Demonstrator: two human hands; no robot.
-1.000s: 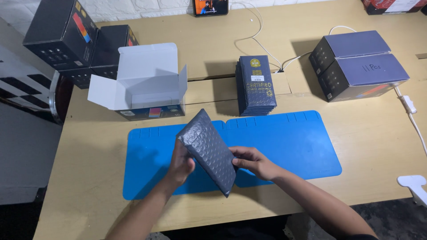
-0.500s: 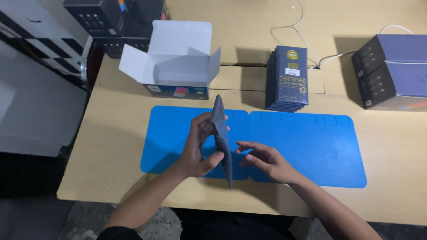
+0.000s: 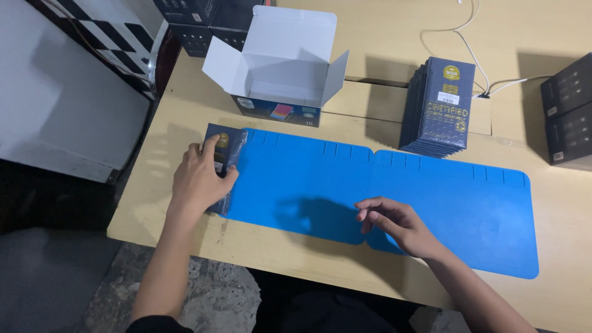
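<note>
**A:** Where's the dark flat package (image 3: pixel 224 161) right now?

**B:** Lying flat at the left end of the blue mat (image 3: pixel 382 197), partly on the mat and partly on the bare table (image 3: pixel 154 185). The left hand (image 3: pixel 198 179) is spread flat on top of it, fingers pressing down, not curled around it.

**A:** And the right hand (image 3: pixel 394 223)?

**B:** It holds nothing. It rests loosely on the mat near the middle, fingers half curled, well apart from the package.

**A:** What worries you?

**B:** The package sits near the table's left edge. It looks glossy, probably a slick wrapper, so a sideways push from that flat palm could, I'd judge, send it sliding off onto the floor. Only one hand is on it, so nothing would catch it.

**A:** Anything else nearby?

**B:** The open white carton (image 3: pixel 280 61) stands just behind the mat, flaps up. A hand lifting quickly could clip the near flap and shove the carton back. The upright stack of dark packages (image 3: pixel 439 106) behind the mat's middle leans a little; a knock might topple it toward the white cable (image 3: pixel 475 68).

**A:** And the mat itself?

**B:** It seems made of two pieces meeting at a seam. Dragging the package across could catch there, though I can't tell how raised the seam is.
</note>
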